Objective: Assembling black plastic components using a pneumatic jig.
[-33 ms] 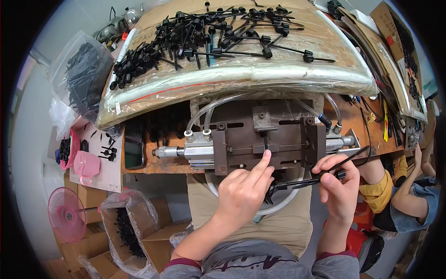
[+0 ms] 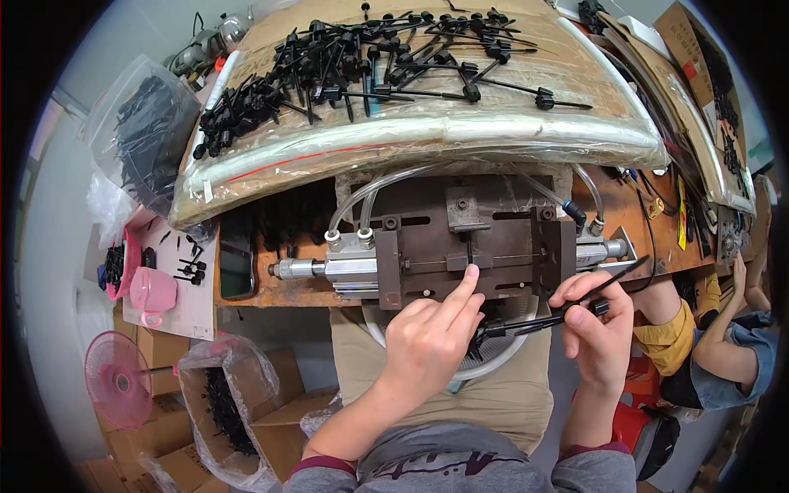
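My left hand (image 2: 431, 338) reaches over a dark metal clamping fixture (image 2: 419, 287), its index finger stretched out. That fingertip touches the small block (image 2: 457, 263) at the fixture's middle, where a thin black rod stands; the other fingers are curled with nothing visible in them. To the right, my right hand (image 2: 598, 329) is closed around several thin black rods (image 2: 526, 325). One of them slants up to the right from between thumb and fingers; the others point left, their dark heads beside my left hand. A round pale basket (image 2: 493, 366) sits below the fixture, partly hidden.
Black rods with knobbed heads (image 2: 362, 70) lie heaped on a plastic-wrapped cardboard surface behind the fixture. Air cylinders (image 2: 353, 271) with clear hoses flank it. At left are a phone (image 2: 237, 271), a pink cup (image 2: 154, 289) and a pink fan (image 2: 119, 378). Another person (image 2: 727, 353) sits at right.
The rods in my right hand have shifted very slightly to the left. My left hand stays in place, its fingertip on the block.
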Motion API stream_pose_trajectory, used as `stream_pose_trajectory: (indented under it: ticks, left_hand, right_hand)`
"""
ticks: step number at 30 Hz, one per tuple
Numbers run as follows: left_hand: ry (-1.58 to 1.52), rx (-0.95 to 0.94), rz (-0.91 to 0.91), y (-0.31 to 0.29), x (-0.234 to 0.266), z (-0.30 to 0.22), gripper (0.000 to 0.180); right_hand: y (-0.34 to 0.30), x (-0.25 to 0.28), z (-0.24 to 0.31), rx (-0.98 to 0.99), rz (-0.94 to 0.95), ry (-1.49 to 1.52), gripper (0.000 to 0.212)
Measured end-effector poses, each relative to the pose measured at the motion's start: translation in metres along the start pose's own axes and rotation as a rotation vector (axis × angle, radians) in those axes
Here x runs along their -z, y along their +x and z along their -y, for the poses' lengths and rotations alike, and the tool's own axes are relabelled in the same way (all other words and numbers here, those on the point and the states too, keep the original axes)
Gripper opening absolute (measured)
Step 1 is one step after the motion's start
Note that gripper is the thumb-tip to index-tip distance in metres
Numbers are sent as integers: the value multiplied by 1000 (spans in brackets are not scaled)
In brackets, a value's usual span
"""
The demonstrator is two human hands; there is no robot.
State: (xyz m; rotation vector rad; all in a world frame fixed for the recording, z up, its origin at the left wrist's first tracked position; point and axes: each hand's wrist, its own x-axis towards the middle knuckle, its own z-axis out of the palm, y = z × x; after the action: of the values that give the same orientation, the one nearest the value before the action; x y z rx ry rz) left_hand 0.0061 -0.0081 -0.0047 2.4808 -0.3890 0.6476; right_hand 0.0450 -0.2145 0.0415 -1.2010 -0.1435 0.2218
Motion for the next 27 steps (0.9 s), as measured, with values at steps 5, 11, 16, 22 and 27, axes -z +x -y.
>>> stream_pose_trajectory:
  ticks: [5,11,16,22,27]
  left_hand:
    - [25,-8,7,1,0,0,28]
    - [-494,230,58,7,23,-13,37]
    - [-855,252,109,-3,47,-14,35]
    - [-749,200,6,-14,57,-11,33]
    - [-438,182,-48,-12,21,-9,33]
  right_hand:
    - [2,-2,-3,-32,18,53,16]
    - [3,-7,-7,-67,-15,51,15]
    - [1,-11,-8,-205,55,161,13]
    - [4,-7,-3,-65,-87,102,17]
    - [-5,-7,3,-137,0,-59,20]
